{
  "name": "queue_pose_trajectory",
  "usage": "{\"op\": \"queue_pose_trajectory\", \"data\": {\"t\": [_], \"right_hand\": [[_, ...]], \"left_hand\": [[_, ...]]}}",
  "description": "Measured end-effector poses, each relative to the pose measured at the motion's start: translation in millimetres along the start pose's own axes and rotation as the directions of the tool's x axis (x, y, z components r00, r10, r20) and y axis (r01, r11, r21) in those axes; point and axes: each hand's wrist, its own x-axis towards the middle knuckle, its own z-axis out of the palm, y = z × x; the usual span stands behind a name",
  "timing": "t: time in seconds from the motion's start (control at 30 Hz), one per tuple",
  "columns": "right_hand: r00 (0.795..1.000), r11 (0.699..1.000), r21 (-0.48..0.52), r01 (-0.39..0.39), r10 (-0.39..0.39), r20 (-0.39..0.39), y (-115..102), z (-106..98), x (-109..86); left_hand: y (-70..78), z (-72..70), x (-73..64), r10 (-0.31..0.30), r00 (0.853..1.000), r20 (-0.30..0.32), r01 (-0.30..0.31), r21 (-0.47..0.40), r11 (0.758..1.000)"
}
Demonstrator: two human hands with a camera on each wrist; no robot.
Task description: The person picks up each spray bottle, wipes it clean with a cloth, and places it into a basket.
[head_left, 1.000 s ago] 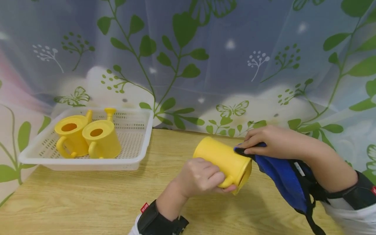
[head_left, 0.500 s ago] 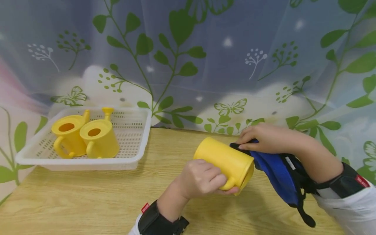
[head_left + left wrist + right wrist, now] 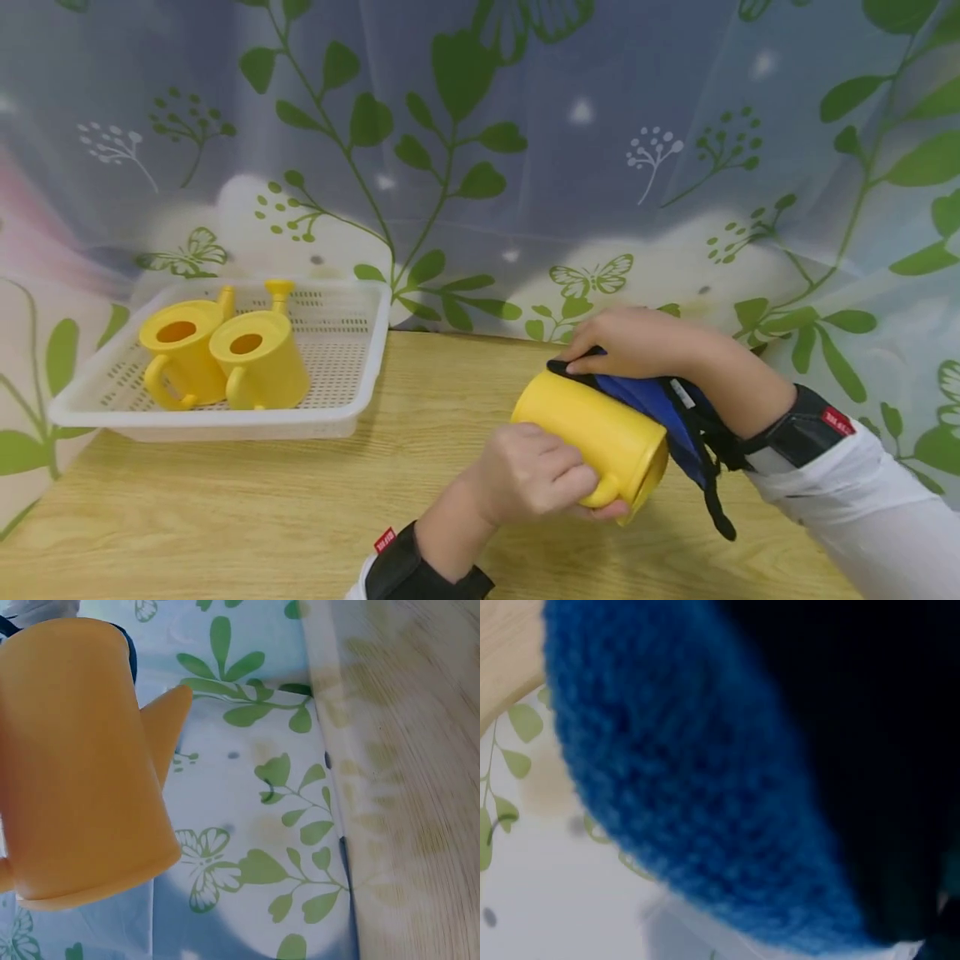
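My left hand [image 3: 536, 475] grips a yellow watering can [image 3: 585, 417] by its handle, tipped on its side above the table, its top towards the right. In the left wrist view the can's smooth wall [image 3: 82, 765] fills the left side, and its cone-shaped spout [image 3: 166, 727] sticks out. My right hand [image 3: 630, 342] pinches the black edge of a blue fleecy cloth [image 3: 641, 392] with a dark strap hanging down. The cloth lies against the can's upper far side. Close up in the right wrist view, the cloth's nap [image 3: 675, 772] hides the fingers.
A white perforated plastic basket [image 3: 360, 392] stands at the left on the wood-grain table [image 3: 225, 508]. Two more yellow watering cans [image 3: 262, 362] stand upright in it, side by side. A leaf-patterned curtain [image 3: 480, 208] hangs along the table's back edge.
My right hand has slid left along the can with the cloth, from near its top towards its base. The left hand and can have shifted slightly right and lower in view.
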Motion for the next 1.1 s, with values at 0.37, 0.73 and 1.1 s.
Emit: {"op": "queue_pose_trajectory", "data": {"t": [0.37, 0.73, 1.1], "right_hand": [[0.999, 0.999, 0.006, -0.039, 0.04, -0.017, 0.2, 2.7, 0.2], [0.999, 0.997, 0.073, -0.029, 0.031, -0.016, 6.9, 7.9, -20.9], [0.996, 0.991, 0.106, -0.082, 0.086, -0.038, 20.1, 11.9, -48.7]], "left_hand": [[0.1, -1.8, 2.9, 0.004, 1.0, 0.014, -0.004, -0.032, 0.999], [-8.5, 0.0, -10.8, -0.022, 0.999, 0.045, 0.022, -0.005, 1.0], [-17.8, -2.9, -10.5, -0.005, 1.0, 0.004, 0.004, 0.037, 0.999]]}}
